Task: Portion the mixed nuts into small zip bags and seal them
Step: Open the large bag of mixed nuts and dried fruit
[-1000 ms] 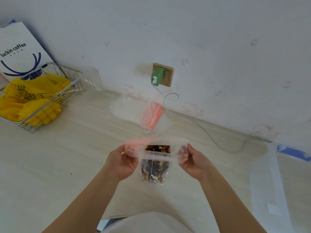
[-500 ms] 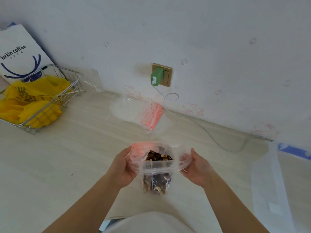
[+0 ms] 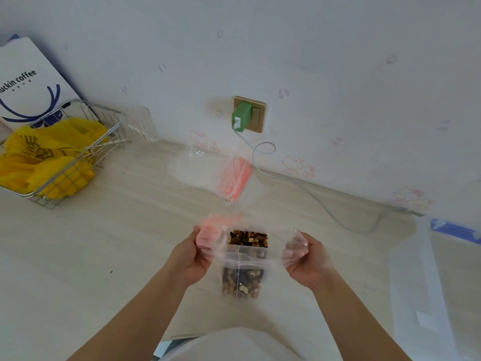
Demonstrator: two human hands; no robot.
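The left hand (image 3: pixel 194 259) gripped the left edge of a clear zip bag (image 3: pixel 246 259), fingers curled round a bunched pink-red part of its top. The right hand (image 3: pixel 305 264) gripped the right edge, its fingers curled into crumpled clear plastic. Between the two hands the bag hung upright above the pale tabletop (image 3: pixel 91 256), its mouth held wide. The mixed nuts (image 3: pixel 243 281), brown and tan pieces with some darker bits, filled the lower part of the bag, below both hands; more nuts showed at the top through the open mouth. A seam ran down the middle of the near face.

Farther off, near the wall, a stack of empty zip bags (image 3: pixel 229 178) with red strips lay flat on the table. Above it a green charger (image 3: pixel 241 117) sat in a wall socket, its white cable (image 3: pixel 325 207) trailing to the right. At the far left stood a wire basket (image 3: pixel 104 131) holding yellow plastic bags (image 3: pixel 49 162), with a white paper bag (image 3: pixel 28 79) behind it.
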